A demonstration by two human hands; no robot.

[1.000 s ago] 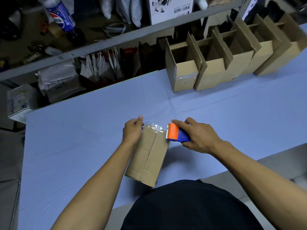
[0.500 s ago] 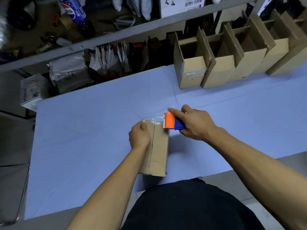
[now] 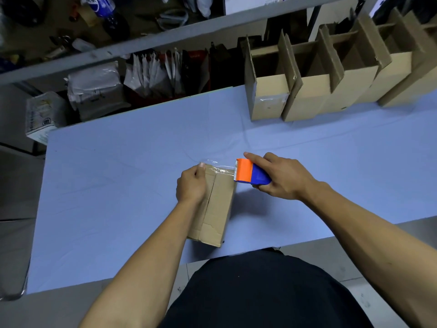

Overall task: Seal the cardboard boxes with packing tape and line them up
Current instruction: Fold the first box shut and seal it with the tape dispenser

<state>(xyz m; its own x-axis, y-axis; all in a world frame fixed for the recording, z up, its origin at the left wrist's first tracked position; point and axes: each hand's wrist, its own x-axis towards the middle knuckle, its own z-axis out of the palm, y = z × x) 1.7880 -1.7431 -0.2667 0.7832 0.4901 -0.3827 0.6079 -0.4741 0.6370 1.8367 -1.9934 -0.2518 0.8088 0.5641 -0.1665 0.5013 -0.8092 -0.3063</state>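
A small cardboard box [image 3: 218, 204] lies on the blue table [image 3: 118, 185], its flap seam facing up. My left hand [image 3: 191, 185] grips the box's far left part, thumb on the clear tape [image 3: 217, 168] stretched across the far end. My right hand [image 3: 281, 177] grips an orange and blue tape dispenser [image 3: 250, 174] at the box's far right corner, index finger laid along its top. The tape runs from my left thumb to the dispenser's blade.
Several open cardboard boxes [image 3: 331, 74] stand in a row along the table's far right edge, flaps up. Behind the table a low shelf holds bags and packets [image 3: 151, 72]. A grey rail [image 3: 165, 36] runs above them, with a bottle [image 3: 104, 8] beyond.
The box has turned more square to me. The dispenser has drawn slightly right off the box's far corner, stretching tape across the end; my left hand has settled lower on the box.
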